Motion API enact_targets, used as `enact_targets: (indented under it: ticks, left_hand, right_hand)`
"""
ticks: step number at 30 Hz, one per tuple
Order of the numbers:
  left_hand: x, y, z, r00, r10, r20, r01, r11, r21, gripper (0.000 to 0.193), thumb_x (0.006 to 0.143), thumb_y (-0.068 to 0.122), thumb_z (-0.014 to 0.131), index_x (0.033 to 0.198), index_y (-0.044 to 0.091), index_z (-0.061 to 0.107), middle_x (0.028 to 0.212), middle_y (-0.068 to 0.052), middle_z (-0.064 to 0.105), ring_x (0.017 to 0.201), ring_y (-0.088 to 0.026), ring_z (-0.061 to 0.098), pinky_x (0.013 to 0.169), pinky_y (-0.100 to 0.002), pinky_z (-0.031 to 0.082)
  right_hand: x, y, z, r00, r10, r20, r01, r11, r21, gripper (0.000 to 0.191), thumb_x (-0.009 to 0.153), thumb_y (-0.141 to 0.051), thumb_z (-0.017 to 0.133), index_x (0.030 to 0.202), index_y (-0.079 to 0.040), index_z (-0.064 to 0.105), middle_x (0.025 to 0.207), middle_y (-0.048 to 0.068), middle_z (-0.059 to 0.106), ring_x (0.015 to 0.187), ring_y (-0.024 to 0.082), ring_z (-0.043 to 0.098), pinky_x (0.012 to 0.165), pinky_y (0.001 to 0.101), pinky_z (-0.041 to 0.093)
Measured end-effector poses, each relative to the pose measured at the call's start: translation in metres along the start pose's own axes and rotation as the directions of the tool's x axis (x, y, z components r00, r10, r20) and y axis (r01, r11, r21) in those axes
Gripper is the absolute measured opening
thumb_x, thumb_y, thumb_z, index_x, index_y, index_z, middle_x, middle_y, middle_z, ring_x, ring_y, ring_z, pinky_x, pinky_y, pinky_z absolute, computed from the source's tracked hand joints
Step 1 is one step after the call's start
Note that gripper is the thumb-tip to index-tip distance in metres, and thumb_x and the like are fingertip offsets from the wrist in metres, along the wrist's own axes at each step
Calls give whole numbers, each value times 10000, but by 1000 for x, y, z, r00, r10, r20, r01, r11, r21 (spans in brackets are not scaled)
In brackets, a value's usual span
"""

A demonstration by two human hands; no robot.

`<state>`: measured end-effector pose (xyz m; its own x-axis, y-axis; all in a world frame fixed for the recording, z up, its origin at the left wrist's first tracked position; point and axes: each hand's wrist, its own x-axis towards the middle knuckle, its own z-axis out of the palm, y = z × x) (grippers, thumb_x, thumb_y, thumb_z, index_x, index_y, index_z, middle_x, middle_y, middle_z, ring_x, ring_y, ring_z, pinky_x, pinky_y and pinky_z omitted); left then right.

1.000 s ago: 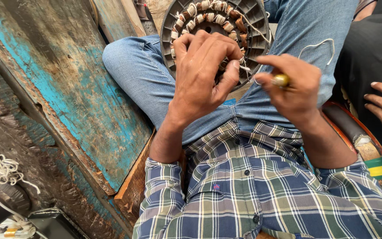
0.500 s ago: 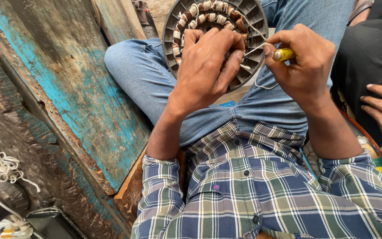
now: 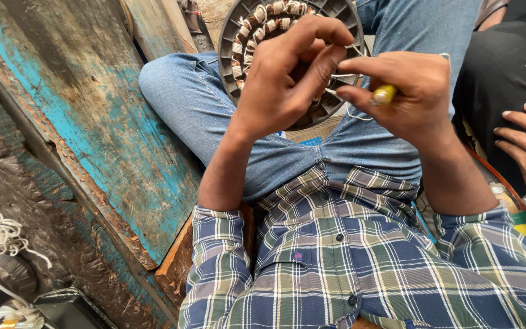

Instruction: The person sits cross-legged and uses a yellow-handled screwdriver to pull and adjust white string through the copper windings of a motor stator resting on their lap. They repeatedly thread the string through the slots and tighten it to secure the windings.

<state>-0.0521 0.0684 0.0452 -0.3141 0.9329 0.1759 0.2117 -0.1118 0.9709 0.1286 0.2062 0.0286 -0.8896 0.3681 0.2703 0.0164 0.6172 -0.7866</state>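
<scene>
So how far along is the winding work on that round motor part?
Done: the round grey slotted stator shows tied coils along its upper left arc. In hand: left hand steadies it; right hand grips a yellow-handled tool against thin wires. The rest is hidden behind the hands.

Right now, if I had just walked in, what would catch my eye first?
Top centre, a round dark wheel-shaped part ringed with small wound coils rests on the person's jeans-clad lap. The left hand lies over it while the right hand beside it grips a yellow-handled tool. Along the left runs a worn wooden board with peeling blue paint.
</scene>
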Motion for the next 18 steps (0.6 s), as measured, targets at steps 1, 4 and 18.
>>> enact_targets:
  ticks: [1,4,18]
  left_hand:
    - [0,0,-1,999,-51,5,51,998,-46,145,1082,0,653,1211,42,603,902,-15,701,716,-58,693,627,-225,517]
    - [3,-3,-3,997,79,19,-79,997,-9,144,1094,-3,648,1215,48,590,978,-47,713,805,-87,739,685,-226,569]
    - [-28,5,2,955,219,-199,-126,911,393,218,1039,87,734,1232,77,633,1086,-53,707,1027,-195,666,887,-312,559]
  right_hand:
    - [3,-1,2,999,-47,7,47,999,-12,304,831,-133,888,1035,37,740,752,126,663,634,212,635,566,336,475]
    - [13,2,5,990,-120,74,120,993,-1,312,853,-153,887,1028,38,714,819,131,682,687,233,661,602,341,491]
    - [26,14,16,995,-74,61,64,987,147,91,1038,-51,785,1078,7,727,960,118,738,842,172,735,720,265,558]
